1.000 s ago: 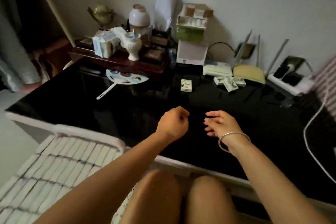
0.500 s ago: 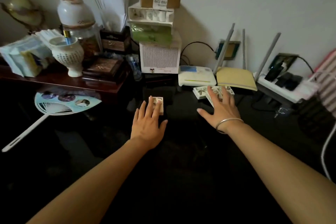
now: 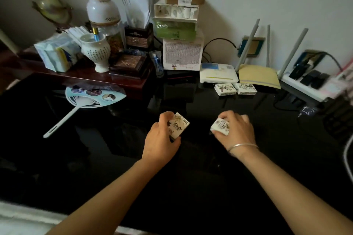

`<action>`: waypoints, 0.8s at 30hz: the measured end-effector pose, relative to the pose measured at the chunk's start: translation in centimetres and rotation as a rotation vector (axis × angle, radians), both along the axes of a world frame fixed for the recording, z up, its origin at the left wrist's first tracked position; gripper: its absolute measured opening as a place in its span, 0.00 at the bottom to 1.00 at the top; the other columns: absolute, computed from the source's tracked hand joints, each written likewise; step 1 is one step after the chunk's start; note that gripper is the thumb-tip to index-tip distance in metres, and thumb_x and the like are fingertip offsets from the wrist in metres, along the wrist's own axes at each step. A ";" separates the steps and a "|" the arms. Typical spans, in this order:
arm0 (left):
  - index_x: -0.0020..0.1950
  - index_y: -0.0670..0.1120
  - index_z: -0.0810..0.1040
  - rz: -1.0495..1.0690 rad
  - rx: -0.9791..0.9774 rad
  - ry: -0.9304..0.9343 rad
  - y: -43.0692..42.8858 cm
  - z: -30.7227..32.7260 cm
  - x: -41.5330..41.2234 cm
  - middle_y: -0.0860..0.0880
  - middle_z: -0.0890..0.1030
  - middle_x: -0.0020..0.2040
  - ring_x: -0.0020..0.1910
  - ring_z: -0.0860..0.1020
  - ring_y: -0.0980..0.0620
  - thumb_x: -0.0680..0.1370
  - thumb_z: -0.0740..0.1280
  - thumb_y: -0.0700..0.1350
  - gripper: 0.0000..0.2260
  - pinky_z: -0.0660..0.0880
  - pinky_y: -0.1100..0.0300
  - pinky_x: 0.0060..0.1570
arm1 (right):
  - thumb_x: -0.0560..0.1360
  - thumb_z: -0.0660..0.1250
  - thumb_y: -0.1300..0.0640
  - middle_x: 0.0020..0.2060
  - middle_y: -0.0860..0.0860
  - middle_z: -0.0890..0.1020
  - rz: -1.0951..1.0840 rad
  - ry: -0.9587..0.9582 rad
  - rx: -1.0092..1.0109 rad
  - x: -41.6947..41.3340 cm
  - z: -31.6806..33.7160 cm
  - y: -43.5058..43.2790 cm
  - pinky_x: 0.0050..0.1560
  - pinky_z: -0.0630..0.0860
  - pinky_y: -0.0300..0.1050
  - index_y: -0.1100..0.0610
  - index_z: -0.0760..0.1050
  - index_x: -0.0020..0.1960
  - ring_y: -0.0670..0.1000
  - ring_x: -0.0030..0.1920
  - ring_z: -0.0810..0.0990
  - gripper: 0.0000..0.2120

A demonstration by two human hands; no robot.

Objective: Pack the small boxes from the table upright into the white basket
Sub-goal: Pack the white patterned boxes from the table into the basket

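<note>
Early stage, est. Black table (image 3: pixel 80 168): white basket not in view, nothing seen packed. Ref: white router (image 3: pixel 218 73). Well in front of it, left hand (image 3: pixel 162 139) fingers are clamped on box 1 (image 3: pixel 178 125), right hand (image 3: pixel 236 131) fingers on box 2 (image 3: pixel 219 126). Box 3 (image 3: pixel 223 89) and box 4 (image 3: pixel 246 88) are left flat just in front of it.

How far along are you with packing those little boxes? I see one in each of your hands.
Done: I cannot tell, because the white basket is out of view. In hand: the left hand grips a patterned box and the right hand grips a second box, both above the black table. Left: two more small boxes lie side by side in front of the white router.
</note>
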State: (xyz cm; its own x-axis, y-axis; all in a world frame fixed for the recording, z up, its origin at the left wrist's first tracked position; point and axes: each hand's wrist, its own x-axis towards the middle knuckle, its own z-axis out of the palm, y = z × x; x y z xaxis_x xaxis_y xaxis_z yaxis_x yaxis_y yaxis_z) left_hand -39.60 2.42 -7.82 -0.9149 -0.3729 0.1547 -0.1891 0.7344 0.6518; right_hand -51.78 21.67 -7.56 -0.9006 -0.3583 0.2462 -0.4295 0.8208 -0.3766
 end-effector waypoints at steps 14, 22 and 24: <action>0.56 0.43 0.73 -0.033 0.713 0.010 -1.6 10.4 23.8 0.46 0.86 0.47 0.48 0.84 0.46 0.63 0.78 0.47 0.26 0.79 0.48 0.53 | 0.66 0.78 0.50 0.55 0.42 0.74 0.619 -0.372 -0.294 22.8 8.6 -5.2 0.54 0.62 0.22 0.43 0.65 0.69 0.33 0.55 0.69 0.35; 0.53 0.45 0.76 0.188 0.622 0.080 -3.0 11.7 38.3 0.48 0.85 0.46 0.38 0.80 0.54 0.66 0.77 0.50 0.20 0.75 0.62 0.33 | 0.65 0.74 0.53 0.53 0.39 0.71 0.836 -0.458 -0.169 36.4 11.1 -11.2 0.53 0.69 0.30 0.44 0.70 0.61 0.38 0.53 0.71 0.27; 0.55 0.46 0.76 0.250 0.649 0.085 -3.0 11.5 40.9 0.49 0.85 0.47 0.38 0.82 0.52 0.68 0.77 0.47 0.19 0.79 0.58 0.35 | 0.65 0.75 0.52 0.54 0.38 0.71 0.883 -0.500 -0.151 38.7 11.0 -12.3 0.52 0.74 0.34 0.44 0.69 0.61 0.39 0.53 0.73 0.27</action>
